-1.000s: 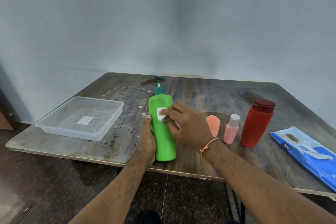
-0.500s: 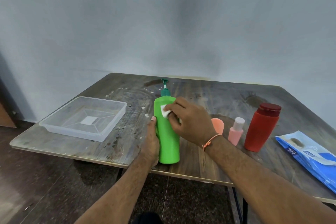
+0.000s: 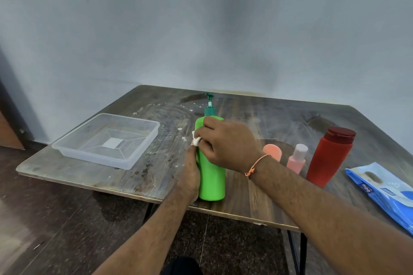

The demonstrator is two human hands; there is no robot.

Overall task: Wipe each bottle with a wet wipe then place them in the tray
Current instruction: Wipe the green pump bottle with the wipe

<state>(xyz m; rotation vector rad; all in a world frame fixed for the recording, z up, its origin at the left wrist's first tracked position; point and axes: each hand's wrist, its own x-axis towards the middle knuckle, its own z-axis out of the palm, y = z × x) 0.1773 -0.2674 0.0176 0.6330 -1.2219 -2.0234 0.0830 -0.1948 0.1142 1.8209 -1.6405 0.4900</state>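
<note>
nearest, left hand (image 3: 190, 176) wrapped around the lower body of the green pump bottle (image 3: 211, 176), standing upright near the surface's (image 3: 138, 172) front edge. just above, right hand (image 3: 225, 143) pinching a white wet wipe (image 3: 196, 139) against the bottle's left shoulder. long axis vertical. clear tray (image 3: 143, 149) lying at ten o'clock, nearer the left hand.

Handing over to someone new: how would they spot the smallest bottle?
Start at the tall red bottle near the table's right side. Directly to its left stands the small pink bottle: pale pink, white-capped, the shortest capped bottle there.
</note>
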